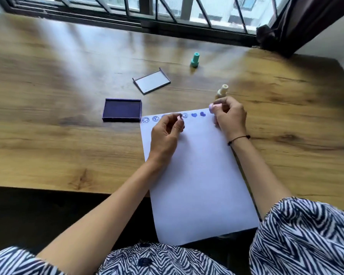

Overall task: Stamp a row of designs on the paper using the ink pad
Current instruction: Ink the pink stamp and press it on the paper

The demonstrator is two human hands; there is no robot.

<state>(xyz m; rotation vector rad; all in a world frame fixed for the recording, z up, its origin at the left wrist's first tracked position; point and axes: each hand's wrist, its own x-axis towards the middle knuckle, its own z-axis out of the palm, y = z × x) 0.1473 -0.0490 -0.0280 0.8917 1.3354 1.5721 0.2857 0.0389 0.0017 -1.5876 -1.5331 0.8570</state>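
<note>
Head view: I am sitting at a wooden table (68, 126) by a window (167, 10), both hands hovering over a white sheet of paper (197, 175).
Left hand (164, 135): I am curling the fingers loosely, thumb and forefinger pinching a small pale pink piece (180, 117) just above the top edge of the sheet; what the piece is, I cannot tell.
Right hand (229, 116): I am pinching a pale pink stamp (213, 106) between thumb and fingertips, over the top right corner of the sheet; a dark cord bracelet (238, 139) is sitting on that wrist.
Paper: it is lying under both my hands, its near end hanging past the table edge toward my lap.
Stamped row (194, 115): blue face designs and two blue hearts are running along the top edge, between and beside my two grips; part of the row is hiding behind my left fingers.
Ink pad (122, 110): it is lying open, dark blue, just left of my left hand and touching the table beyond the sheet's corner.
Lid (151, 81): it is lying upturned beyond the ink pad, well clear of both hands.
Cream stamp (222, 91): it is standing just beyond my right hand.
Teal stamp (195, 60): it is standing farther off, beyond both grips, near the window.
</note>
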